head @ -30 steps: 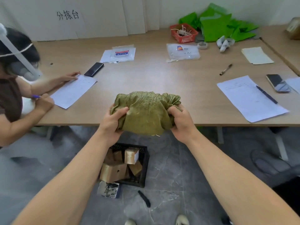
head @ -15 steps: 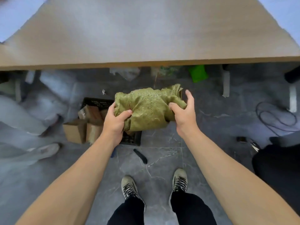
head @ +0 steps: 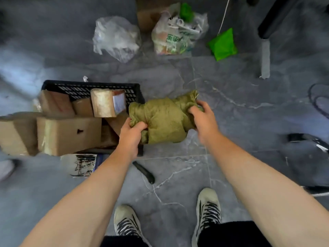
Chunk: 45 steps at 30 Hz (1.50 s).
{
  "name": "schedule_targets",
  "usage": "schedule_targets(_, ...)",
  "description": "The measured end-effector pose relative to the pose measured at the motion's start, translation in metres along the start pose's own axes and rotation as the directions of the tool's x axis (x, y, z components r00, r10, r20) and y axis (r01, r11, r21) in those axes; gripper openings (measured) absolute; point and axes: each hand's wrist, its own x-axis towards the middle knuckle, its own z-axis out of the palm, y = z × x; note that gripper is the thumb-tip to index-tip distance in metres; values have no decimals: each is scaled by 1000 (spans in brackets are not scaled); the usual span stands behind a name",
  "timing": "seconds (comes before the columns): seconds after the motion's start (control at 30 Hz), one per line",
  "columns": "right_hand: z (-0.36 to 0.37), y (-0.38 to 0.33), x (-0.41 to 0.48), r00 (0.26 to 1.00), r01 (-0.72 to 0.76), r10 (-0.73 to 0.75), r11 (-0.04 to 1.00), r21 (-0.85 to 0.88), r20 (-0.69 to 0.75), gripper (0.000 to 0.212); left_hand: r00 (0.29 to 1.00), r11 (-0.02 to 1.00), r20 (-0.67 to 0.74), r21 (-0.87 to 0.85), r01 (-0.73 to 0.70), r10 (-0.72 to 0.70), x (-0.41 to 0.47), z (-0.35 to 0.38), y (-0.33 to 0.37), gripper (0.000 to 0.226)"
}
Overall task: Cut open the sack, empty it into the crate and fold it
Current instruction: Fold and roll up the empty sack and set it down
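Gripping the folded sack (head: 164, 120), both hands — black crate (head: 89, 86) holds cardboard boxes (head: 68, 134).

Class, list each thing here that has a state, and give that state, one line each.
Green woven sack: folded into a bundle, held at both ends.
Left hand: gripping the sack.
Right hand: gripping the sack.
Black crate: filled with cardboard boxes, some overhanging.
Black knife: lying on the floor.

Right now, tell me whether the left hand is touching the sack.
Touching. The head view shows the left hand closed on the folded sack's left end, fingers curled into the fabric. The right hand grips the other end.
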Motion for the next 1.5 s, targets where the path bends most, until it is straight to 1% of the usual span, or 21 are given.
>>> schedule_targets(0.1, 3, 29, 35, 998, 45, -48, 996, -71, -35, 36, 999, 1000, 28, 15, -25, 25, 27, 4, -44, 29)
schedule_targets(0.17, 5, 45, 54, 993, 98, -106, 986, -134, -55, 34, 998, 997, 41, 59, -57, 54, 44, 5, -71, 31)
schedule_targets(0.27, 8, 72, 86, 978, 181, -199, 961, -211, -64, 33, 997, 995, 16, 73, -70, 69, 69, 6, -107, 35)
schedule_targets(0.33, 13, 89, 103, 981, 178, -192, 948, -265, -31, 28, 998, 997, -6, 58, -55, 56, 80, 5, -127, 45)
schedule_targets(0.43, 22, 110, 124, 989, 147, -137, 923, -356, 53, 23, 998, 997, -55, 72, -15, 19, 91, 1, -157, 70)
schedule_targets(0.5, 31, 121, 134, 990, 132, -98, 891, -434, 99, 27, 995, 998, -101, 58, 19, -13, 97, -2, -175, 73)
schedule_targets(0.57, 42, 135, 146, 986, 152, -101, 858, -491, 130, 39, 986, 998, -155, -6, 65, -65, 106, -4, -191, 72)
schedule_targets(0.63, 52, 145, 154, 982, 174, -110, 855, -489, 156, 49, 976, 994, -190, -57, 96, -105, 114, -2, -201, 75)
schedule_targets(0.7, 61, 151, 161, 979, 185, -116, 844, -503, 165, 56, 973, 992, -201, -83, 97, -112, 121, 3, -205, 79)
schedule_targets(0.77, 69, 155, 168, 977, 200, -135, 838, -507, 162, 60, 969, 992, -224, -94, 87, -106, 125, 12, -208, 78)
schedule_targets(0.83, 75, 159, 174, 978, 208, -163, 849, -486, 133, 62, 955, 986, -272, -145, 80, -117, 132, 18, -211, 82)
schedule_targets(0.87, 76, 162, 177, 981, 192, -158, 869, -457, 113, 62, 943, 977, -299, -195, 87, -143, 135, 21, -213, 84)
schedule_targets(0.93, 82, 167, 179, 990, 130, -93, 902, -411, 110, 65, 920, 947, -329, -300, 110, -211, 140, 25, -218, 83)
schedule_targets(1.03, 88, 176, 175, 973, 68, 34, 904, -422, 230, 78, 904, 904, -305, -392, 169, -301, 146, 28, -225, 78)
schedule_targets(1.07, 90, 179, 174, 963, 72, 52, 896, -437, 265, 77, 903, 893, -281, -405, 196, -325, 148, 28, -229, 75)
schedule_targets(1.13, 93, 186, 173, 947, 121, 34, 884, -452, 320, 65, 900, 884, -244, -395, 249, -362, 150, 27, -231, 70)
schedule_targets(1.27, 95, 194, 178, 947, 147, 4, 882, -447, 320, 60, 889, 894, -192, -264, 362, -417, 151, 16, -226, 59)
schedule_targets(1.33, 94, 194, 176, 953, 151, -2, 871, -467, 304, 59, 886, 883, -137, -241, 404, -443, 151, 8, -226, 60)
schedule_targets(1.43, 92, 190, 169, 959, 175, -45, 873, -455, 281, 59, 899, 889, -101, -231, 396, -427, 149, -6, -228, 69)
schedule_targets(1.5, 89, 187, 162, 958, 219, -96, 854, -471, 270, 58, 915, 908, -100, -206, 365, -390, 144, -10, -227, 71)
